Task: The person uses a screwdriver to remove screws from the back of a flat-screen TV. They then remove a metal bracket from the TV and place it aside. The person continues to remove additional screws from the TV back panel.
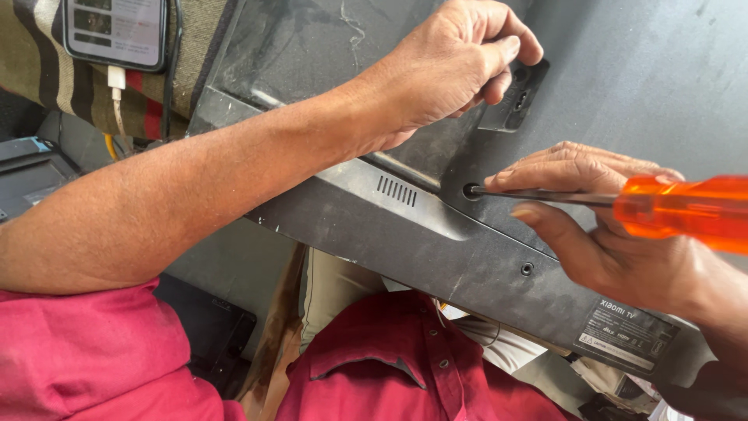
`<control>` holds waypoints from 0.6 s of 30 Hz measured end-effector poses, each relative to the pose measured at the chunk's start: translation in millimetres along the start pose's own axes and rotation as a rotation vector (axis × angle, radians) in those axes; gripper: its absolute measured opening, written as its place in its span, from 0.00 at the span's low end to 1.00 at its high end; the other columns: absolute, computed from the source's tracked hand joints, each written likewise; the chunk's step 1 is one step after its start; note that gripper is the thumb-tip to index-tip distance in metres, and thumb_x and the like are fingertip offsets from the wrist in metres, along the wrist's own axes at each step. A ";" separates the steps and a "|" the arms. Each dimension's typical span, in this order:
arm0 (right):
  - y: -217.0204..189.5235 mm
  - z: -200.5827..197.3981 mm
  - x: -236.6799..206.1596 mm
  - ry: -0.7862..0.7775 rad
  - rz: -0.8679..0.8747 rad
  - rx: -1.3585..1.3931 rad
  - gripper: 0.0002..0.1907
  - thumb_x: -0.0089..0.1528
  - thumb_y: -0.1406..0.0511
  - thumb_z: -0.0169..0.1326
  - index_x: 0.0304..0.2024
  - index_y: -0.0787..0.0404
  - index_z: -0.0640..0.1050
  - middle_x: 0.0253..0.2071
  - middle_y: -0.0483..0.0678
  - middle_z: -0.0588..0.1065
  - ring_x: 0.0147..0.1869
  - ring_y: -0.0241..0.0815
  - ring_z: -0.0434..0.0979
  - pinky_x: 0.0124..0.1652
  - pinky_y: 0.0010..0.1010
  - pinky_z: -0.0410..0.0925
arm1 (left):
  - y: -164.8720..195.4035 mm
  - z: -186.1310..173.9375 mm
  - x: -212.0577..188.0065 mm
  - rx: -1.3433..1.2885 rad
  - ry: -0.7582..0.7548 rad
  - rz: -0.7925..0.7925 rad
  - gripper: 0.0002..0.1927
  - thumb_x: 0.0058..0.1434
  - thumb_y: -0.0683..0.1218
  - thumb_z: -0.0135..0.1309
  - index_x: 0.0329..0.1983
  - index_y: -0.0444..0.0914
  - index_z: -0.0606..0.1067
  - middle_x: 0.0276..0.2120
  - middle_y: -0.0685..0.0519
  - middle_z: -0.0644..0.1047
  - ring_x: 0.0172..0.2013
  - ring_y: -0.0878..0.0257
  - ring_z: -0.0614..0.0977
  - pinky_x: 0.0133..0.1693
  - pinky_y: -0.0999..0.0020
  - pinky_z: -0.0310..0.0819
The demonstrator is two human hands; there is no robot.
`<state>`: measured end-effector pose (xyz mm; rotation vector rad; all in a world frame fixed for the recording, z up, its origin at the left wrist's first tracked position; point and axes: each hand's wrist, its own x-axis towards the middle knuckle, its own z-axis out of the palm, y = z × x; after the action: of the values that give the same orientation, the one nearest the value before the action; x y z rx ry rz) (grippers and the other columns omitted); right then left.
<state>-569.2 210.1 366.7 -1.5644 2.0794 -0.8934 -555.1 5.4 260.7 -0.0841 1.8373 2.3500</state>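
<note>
Red shirt fabric (pixel 405 366) fills the near edge, and just beyond it lies the dusty black back panel (pixel 467 257) of a flat television, resting across the person's lap. Right hand (pixel 615 226) is wrapped around a screwdriver (pixel 670 206) with a translucent orange handle, fingers pinching the metal shaft to steady it, and the tip sits right down in a recessed screw hole (pixel 472 191) near the middle of the panel. Left hand (pixel 456 66), reaching across from the left, is curled at the far side with its fingertips pressing on the port recess (pixel 518 97), bracing the cover; it grips nothing loose. Another screw (pixel 527 269) is in its hole closer to the near edge, so by my reading the cover is at most partly undone, with this fastener being worked and at least one more left. Far left, a phone (pixel 115 31) with a white charging cable lies on striped cloth (pixel 47 70).
</note>
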 end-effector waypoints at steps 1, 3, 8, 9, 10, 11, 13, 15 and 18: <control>-2.7 -1.6 1.3 -0.018 0.027 -0.008 0.10 0.60 0.69 0.57 0.44 0.65 0.75 0.40 0.51 0.81 0.44 0.45 0.84 0.42 0.30 0.77 | 0.2 0.1 -0.2 -0.004 -0.004 0.005 0.12 0.72 0.43 0.43 0.49 0.35 0.78 0.22 0.60 0.76 0.22 0.78 0.72 0.24 0.81 0.67; -4.3 -2.4 1.8 -0.058 0.078 -0.022 0.09 0.62 0.71 0.55 0.45 0.64 0.77 0.41 0.51 0.82 0.44 0.44 0.85 0.42 0.30 0.77 | 0.8 0.1 -0.9 -0.013 -0.010 0.012 0.12 0.73 0.43 0.43 0.50 0.35 0.78 0.23 0.60 0.75 0.22 0.78 0.73 0.24 0.82 0.68; 0.6 2.1 -5.6 0.003 0.033 -0.159 0.08 0.63 0.67 0.63 0.41 0.63 0.77 0.43 0.49 0.81 0.49 0.44 0.84 0.47 0.31 0.76 | -0.6 1.7 -4.0 0.052 0.013 0.014 0.12 0.73 0.44 0.42 0.50 0.36 0.76 0.23 0.61 0.75 0.22 0.78 0.72 0.23 0.82 0.66; 0.2 1.6 -6.6 0.008 0.043 -0.191 0.10 0.62 0.66 0.64 0.39 0.63 0.76 0.42 0.49 0.81 0.49 0.45 0.84 0.47 0.32 0.76 | -1.3 1.3 -3.5 0.060 0.017 0.010 0.12 0.73 0.44 0.42 0.51 0.37 0.76 0.23 0.61 0.75 0.22 0.78 0.72 0.23 0.82 0.66; -1.6 0.7 -7.6 0.000 0.081 -0.151 0.09 0.62 0.67 0.61 0.42 0.64 0.76 0.43 0.50 0.81 0.48 0.45 0.84 0.45 0.31 0.76 | -2.2 0.5 -2.8 0.073 0.016 0.013 0.13 0.73 0.44 0.42 0.51 0.37 0.76 0.23 0.60 0.75 0.21 0.78 0.71 0.23 0.81 0.66; -4.4 -0.5 -8.3 -0.012 0.119 -0.110 0.10 0.62 0.68 0.59 0.45 0.65 0.76 0.44 0.50 0.81 0.47 0.44 0.84 0.44 0.31 0.76 | -3.4 -0.4 -2.2 0.084 0.018 0.012 0.13 0.72 0.44 0.42 0.51 0.37 0.76 0.23 0.60 0.75 0.21 0.78 0.71 0.22 0.81 0.66; -9.3 -1.1 -6.0 -0.037 0.141 -0.048 0.11 0.62 0.70 0.56 0.47 0.65 0.78 0.44 0.50 0.81 0.45 0.43 0.84 0.44 0.30 0.76 | -6.5 -2.5 0.0 0.072 0.016 0.011 0.13 0.72 0.44 0.42 0.51 0.37 0.76 0.24 0.60 0.76 0.21 0.77 0.71 0.22 0.80 0.66; -12.8 -3.8 -2.1 -0.067 0.099 -0.008 0.09 0.64 0.71 0.54 0.46 0.62 0.79 0.43 0.49 0.82 0.46 0.42 0.85 0.44 0.29 0.77 | -8.8 -1.5 4.1 0.028 0.020 0.012 0.13 0.73 0.45 0.42 0.50 0.36 0.77 0.24 0.60 0.77 0.21 0.77 0.72 0.22 0.80 0.65; -15.8 5.5 -2.2 0.040 0.115 -0.174 0.06 0.64 0.67 0.62 0.44 0.60 0.80 0.45 0.49 0.81 0.47 0.43 0.84 0.46 0.31 0.76 | -11.1 -2.3 7.1 -0.020 0.025 -0.006 0.13 0.73 0.45 0.43 0.49 0.35 0.77 0.23 0.59 0.77 0.19 0.76 0.71 0.20 0.78 0.63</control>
<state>-553.9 208.0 373.5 -1.5029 2.3040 -0.7261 -560.5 6.5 248.5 -0.1221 1.8228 2.3735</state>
